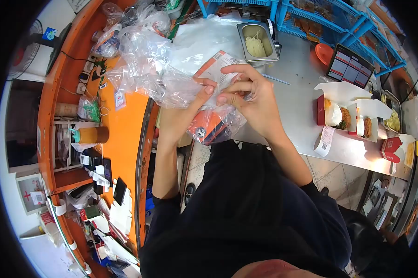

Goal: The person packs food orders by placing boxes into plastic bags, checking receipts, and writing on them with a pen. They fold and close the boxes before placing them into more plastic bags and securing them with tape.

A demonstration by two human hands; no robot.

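Both my hands are at a clear plastic bag (236, 121) held in front of my body. Inside it, low down, shows an orange box (203, 127) with a dark round logo. My left hand (183, 111) grips the bag's left side, its thumb lying over the plastic. From the right, my right hand (256, 99) pinches the bag with thumb and fingers. A printed receipt (213, 69) with an orange edge stands up behind my fingers, against the bag. How the receipt is attached is hidden by my hands.
A metal container of pale shreds (256, 45) stands on the steel counter (292, 106). To the right are open food boxes (338, 111) and a tablet (350, 66). Blue baskets (320, 21) line the back. Loose plastic bags (144, 55) heap at left, beside an orange counter (121, 139).
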